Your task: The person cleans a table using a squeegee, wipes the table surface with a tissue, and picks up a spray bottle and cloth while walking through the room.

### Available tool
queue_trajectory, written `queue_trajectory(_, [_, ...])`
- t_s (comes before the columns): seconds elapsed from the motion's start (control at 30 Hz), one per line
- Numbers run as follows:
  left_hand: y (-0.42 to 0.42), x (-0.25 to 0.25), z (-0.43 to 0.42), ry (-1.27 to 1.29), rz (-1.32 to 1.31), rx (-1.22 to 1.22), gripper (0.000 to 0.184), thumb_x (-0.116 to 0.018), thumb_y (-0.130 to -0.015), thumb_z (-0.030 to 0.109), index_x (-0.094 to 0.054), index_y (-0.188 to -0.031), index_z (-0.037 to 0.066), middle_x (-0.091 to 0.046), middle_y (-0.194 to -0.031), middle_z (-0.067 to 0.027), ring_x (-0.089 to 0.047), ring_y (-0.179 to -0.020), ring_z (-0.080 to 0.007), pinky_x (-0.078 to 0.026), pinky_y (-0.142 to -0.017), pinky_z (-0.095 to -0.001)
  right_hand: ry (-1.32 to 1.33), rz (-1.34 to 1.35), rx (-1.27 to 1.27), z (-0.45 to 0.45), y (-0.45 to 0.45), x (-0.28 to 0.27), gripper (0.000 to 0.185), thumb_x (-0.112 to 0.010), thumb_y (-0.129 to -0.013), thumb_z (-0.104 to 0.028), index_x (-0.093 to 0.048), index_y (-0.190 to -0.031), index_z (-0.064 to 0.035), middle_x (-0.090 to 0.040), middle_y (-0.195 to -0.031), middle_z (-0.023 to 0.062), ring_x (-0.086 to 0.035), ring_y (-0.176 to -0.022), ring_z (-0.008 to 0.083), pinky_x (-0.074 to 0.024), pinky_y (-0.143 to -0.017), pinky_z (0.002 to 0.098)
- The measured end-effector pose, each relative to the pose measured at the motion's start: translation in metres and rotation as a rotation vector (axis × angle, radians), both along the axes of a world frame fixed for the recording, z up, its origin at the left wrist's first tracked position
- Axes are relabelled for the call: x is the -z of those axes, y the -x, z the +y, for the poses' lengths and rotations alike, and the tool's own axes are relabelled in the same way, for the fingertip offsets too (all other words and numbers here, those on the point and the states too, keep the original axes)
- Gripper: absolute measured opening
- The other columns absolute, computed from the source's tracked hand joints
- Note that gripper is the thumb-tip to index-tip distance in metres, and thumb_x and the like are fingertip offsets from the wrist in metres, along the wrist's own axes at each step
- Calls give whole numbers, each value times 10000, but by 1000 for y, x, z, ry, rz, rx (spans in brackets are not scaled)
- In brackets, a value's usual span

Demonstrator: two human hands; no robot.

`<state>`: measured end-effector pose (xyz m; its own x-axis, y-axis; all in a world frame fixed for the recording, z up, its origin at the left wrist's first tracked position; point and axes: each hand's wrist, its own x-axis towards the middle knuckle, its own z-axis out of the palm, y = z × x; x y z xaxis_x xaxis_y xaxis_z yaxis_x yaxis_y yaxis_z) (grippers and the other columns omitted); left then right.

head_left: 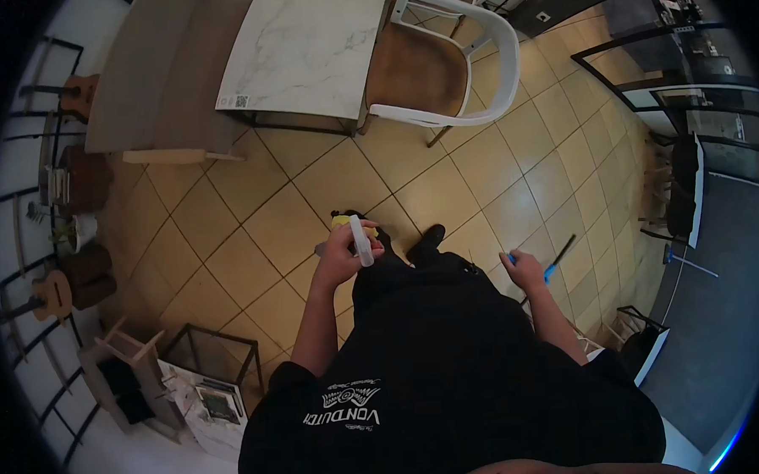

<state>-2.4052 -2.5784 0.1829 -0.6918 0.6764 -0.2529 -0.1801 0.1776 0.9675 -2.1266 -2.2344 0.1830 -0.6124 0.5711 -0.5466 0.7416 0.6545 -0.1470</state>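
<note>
My left hand [342, 254] is closed around a translucent white and yellow item [361, 240], held in front of my left thigh. A pale curved strip of it stands up past my fingers, and a yellow part shows behind them; its exact kind cannot be made out. Out to my right side, my right hand [527, 271] grips the blue handle of a squeegee [553, 272]. Its long black blade slants across beyond my wrist, partly hidden by the forearm. Neither held thing visibly touches the furniture.
Ahead stands a marble-patterned table [304, 50], with a white-framed chair [423, 70] on its right and a brown bench [165, 68] on its left. Tiled floor [250, 192] surrounds my feet. Guitars [53, 294] hang at left, near a low side table [187, 398]. Dark-framed glass [686, 79] lines the right.
</note>
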Motion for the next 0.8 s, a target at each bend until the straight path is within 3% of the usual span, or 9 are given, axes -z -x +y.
queue_trajectory(0.07, [6,-1,19,-27,39,19,230,-833,-693,67,-674,-860,67,-677,-1086,-95,-597,-933,-227,-444,-866,-337,149,-292,160,33,-90,44,573,-514,-852,-503,-695,-896,38,-705,-879,219,-628,-800,432,-496,-746,487])
queue_trajectory(0.17, [0,-8,40,-57,83,23,226,-825,-700,57,-672,-866,64,-672,-1102,-100,-602,-943,-232,-455,-837,-330,173,-368,315,26,-158,27,577,-479,-856,-477,-698,-925,52,-709,-959,231,-637,-892,436,-507,-802,462])
queue_trajectory(0.4, [-28,-29,90,-74,215,110,231,-833,-733,106,-674,-890,47,-653,-1082,-123,-622,-946,-261,-485,-867,-355,174,-385,370,43,-206,32,607,-468,-872,-511,-709,-1024,25,-700,-1067,220,-633,-996,433,-497,-871,483])
queue_trajectory(0.5, [-59,-65,111,-55,110,167,242,-836,-730,121,-682,-897,37,-658,-1075,-120,-625,-944,-256,-485,-861,-354,179,-245,266,68,-242,93,629,-455,-881,-527,-713,-1049,21,-696,-1096,218,-629,-1027,430,-493,-895,480])
queue_trajectory(0.67, [-124,-82,166,-74,433,374,251,-846,-716,146,-698,-896,49,-667,-1057,-119,-624,-973,-252,-482,-871,-367,194,-151,241,115,-277,92,628,-463,-893,-524,-714,-1053,30,-693,-1128,203,-624,-1065,404,-496,-904,456])
queue_trajectory(0.8, [-189,-96,210,-53,379,505,243,-835,-727,148,-697,-900,49,-666,-1071,-118,-620,-992,-256,-477,-884,-363,254,-88,391,118,-316,112,618,-463,-897,-508,-713,-1050,36,-694,-1121,203,-625,-1062,395,-494,-905,454])
